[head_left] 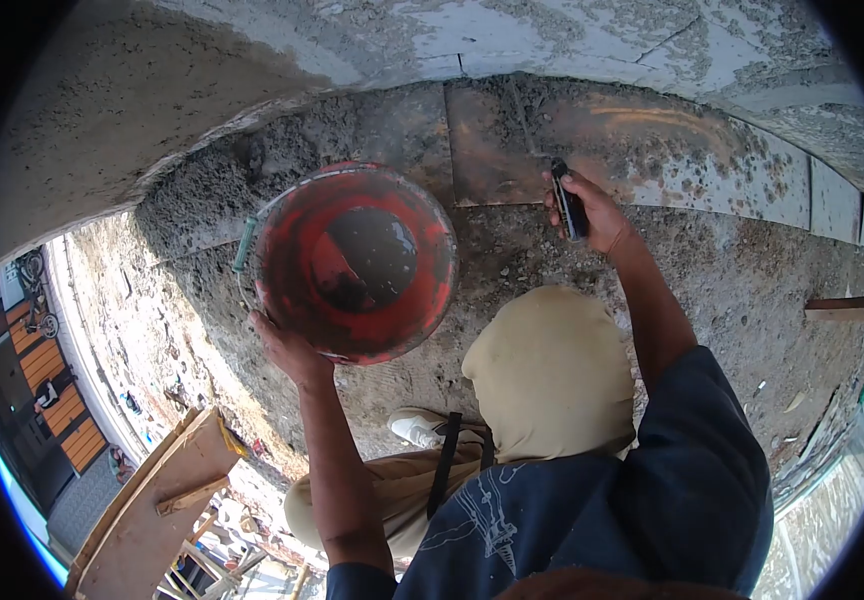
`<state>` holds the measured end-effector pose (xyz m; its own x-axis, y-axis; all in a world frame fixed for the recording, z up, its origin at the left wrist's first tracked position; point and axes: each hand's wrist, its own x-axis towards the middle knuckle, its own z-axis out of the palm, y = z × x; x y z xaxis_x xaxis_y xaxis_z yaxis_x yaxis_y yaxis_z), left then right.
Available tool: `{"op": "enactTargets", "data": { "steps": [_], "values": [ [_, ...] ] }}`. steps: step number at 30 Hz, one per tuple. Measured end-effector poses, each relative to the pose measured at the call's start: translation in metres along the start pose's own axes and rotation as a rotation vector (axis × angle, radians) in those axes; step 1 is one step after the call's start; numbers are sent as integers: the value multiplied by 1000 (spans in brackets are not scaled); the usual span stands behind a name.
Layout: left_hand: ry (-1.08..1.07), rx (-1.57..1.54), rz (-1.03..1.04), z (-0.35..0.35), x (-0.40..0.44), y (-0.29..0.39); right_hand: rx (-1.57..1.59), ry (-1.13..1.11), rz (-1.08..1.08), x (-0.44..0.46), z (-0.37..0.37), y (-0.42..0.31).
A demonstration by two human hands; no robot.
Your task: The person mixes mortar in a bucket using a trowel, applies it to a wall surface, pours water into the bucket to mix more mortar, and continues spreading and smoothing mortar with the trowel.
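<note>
The black-handled tool has an indistinct tip, upper centre; the red bucket, left of centre, partly hides the left hand.

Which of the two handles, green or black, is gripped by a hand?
The black tool handle, in the right hand; no hand holds the green handle on the bucket.

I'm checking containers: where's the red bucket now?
In the head view, the red bucket is left of centre, with the left hand at its lower-left rim.
</note>
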<state>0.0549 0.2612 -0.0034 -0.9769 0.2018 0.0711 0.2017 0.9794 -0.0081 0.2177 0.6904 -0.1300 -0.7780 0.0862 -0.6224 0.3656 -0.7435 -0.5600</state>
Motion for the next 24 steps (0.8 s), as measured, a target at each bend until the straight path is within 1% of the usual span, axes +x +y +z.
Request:
{"op": "enactTargets", "data": {
  "steps": [2, 3, 6, 9, 11, 14, 16, 18, 20, 22, 24],
  "values": [
    [-10, 69, 28, 1, 0, -1, -355, 85, 0, -8, -14, 4],
    [-24, 12, -10, 2, 1, 0, -819, 132, 47, -8, -25, 0],
    [-52, -211, -148, 0, 2, 6, -1872, 93, -107, -11, -23, -26],
    [-92, -344, -254, -11, 5, 19, -1831, 213, -108, 28, -39, -51],
    [-84, -328, -228, -14, 5, 20, -1840, 320, -102, 62, -45, -75],
    [1, -185, -73, -8, 4, 18, -1878, 441, -171, 88, -34, -91],
    [56, -56, 24, -5, 1, 23, -1874, 487, -158, 81, -26, -90],
    [-21, -251, -137, -3, 2, 27, -1857, 534, -171, 71, -15, -87],
    [5, -194, -115, 0, 2, 26, -1815, 585, -194, 54, -3, -78],
    [134, 101, 91, 6, 2, 27, -1771, 605, -298, 41, 2, -72],
    [54, -480, -208, -12, 10, 50, -1743, 633, -399, 21, 11, -72]
  ]
}}
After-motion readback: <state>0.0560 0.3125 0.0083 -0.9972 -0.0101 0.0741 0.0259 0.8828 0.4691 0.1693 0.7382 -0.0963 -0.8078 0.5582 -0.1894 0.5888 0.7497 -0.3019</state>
